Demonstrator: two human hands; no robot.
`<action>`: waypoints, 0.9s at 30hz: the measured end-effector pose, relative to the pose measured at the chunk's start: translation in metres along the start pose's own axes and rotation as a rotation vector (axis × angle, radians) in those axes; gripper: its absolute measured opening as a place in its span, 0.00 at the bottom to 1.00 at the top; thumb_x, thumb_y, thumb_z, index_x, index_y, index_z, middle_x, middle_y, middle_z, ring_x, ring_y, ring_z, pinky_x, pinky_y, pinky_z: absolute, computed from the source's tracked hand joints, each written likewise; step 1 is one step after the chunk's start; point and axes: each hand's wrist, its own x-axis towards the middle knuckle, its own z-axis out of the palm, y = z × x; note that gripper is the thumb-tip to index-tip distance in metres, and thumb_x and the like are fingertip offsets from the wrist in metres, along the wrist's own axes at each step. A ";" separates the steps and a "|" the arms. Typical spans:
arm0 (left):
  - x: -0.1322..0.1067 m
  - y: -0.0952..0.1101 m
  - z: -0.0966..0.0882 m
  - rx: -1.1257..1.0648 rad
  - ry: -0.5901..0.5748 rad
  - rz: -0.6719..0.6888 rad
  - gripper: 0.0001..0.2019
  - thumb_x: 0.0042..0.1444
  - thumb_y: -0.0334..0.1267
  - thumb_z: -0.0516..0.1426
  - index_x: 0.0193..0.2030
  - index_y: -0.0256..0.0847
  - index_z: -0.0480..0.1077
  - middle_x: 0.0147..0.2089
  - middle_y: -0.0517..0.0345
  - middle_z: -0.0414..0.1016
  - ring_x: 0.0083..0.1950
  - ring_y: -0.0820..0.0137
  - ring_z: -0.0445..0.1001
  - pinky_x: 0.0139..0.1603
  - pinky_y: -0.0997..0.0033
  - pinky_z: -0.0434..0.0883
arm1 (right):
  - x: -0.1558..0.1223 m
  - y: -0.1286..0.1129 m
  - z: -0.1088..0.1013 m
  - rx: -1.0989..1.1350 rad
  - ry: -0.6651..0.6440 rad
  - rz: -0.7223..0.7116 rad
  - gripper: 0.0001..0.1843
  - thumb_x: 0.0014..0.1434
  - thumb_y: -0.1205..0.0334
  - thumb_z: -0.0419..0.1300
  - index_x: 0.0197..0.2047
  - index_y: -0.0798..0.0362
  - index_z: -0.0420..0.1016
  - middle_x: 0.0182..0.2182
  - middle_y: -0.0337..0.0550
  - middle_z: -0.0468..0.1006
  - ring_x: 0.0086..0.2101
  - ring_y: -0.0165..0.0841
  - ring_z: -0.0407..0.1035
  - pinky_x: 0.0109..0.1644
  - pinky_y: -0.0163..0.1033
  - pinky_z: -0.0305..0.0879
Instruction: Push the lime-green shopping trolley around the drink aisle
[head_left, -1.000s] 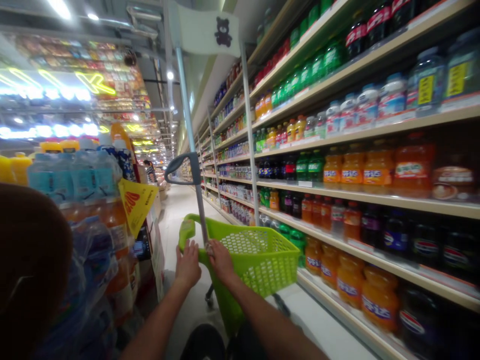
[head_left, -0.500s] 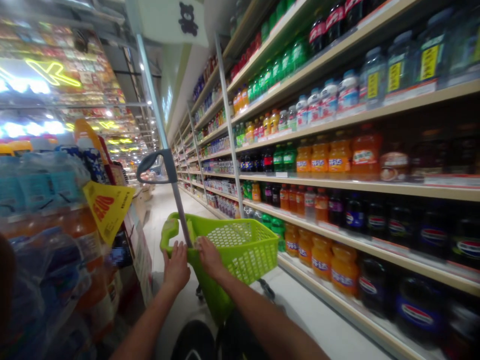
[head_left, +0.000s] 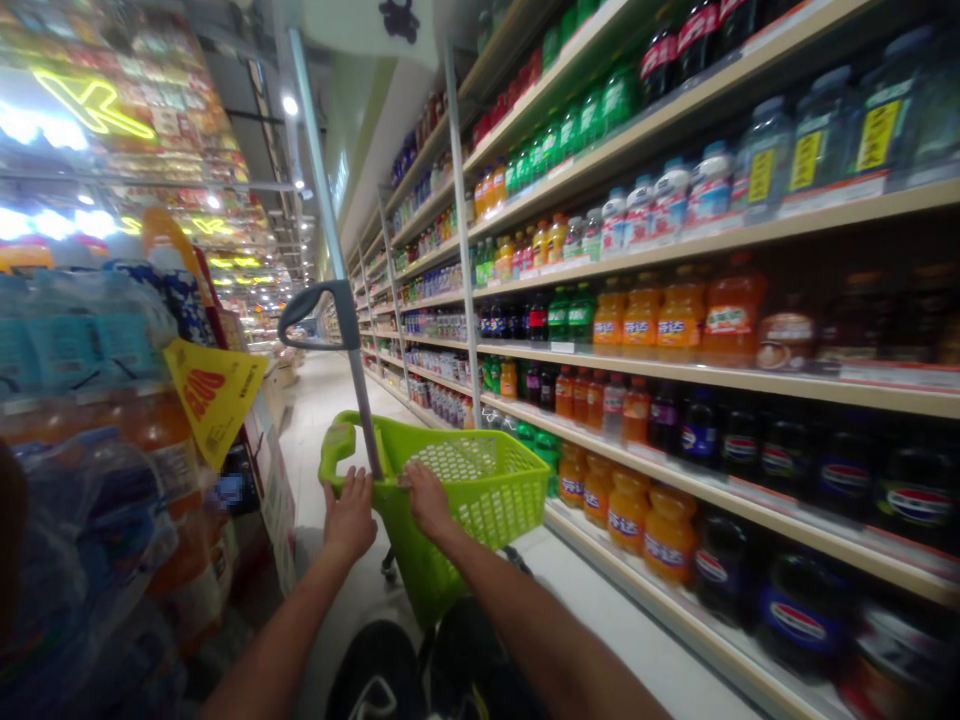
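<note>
Green basket point(head_left: 495, 500) slightly further along, bottle shelves point(head_left: 675, 250) right, drink packs point(head_left: 90, 430) close left.

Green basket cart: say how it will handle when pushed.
The green basket probably rolls easily: a caster shows beneath it. It looks empty, so likely light. Its tall pole may make it tippy.
</note>
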 end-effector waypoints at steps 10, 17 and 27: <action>-0.002 -0.002 0.001 -0.032 0.005 0.004 0.35 0.46 0.30 0.48 0.65 0.34 0.46 0.68 0.50 0.42 0.69 0.60 0.35 0.63 0.40 0.36 | -0.004 -0.002 -0.003 -0.080 -0.143 0.026 0.21 0.56 0.76 0.48 0.53 0.57 0.67 0.54 0.51 0.67 0.56 0.40 0.57 0.60 0.50 0.50; -0.002 0.001 -0.001 -0.017 -0.004 0.012 0.35 0.45 0.31 0.47 0.64 0.32 0.47 0.68 0.48 0.42 0.69 0.58 0.35 0.63 0.39 0.38 | -0.003 -0.024 0.010 -0.005 -0.092 -0.111 0.23 0.56 0.73 0.50 0.56 0.56 0.64 0.56 0.51 0.65 0.58 0.38 0.55 0.60 0.48 0.53; 0.001 -0.002 -0.004 -0.062 0.061 -0.003 0.34 0.46 0.30 0.48 0.63 0.32 0.50 0.68 0.48 0.45 0.68 0.62 0.40 0.65 0.44 0.36 | -0.005 0.009 -0.001 -0.081 -0.105 0.036 0.22 0.56 0.76 0.48 0.54 0.60 0.66 0.54 0.55 0.66 0.56 0.39 0.58 0.59 0.50 0.54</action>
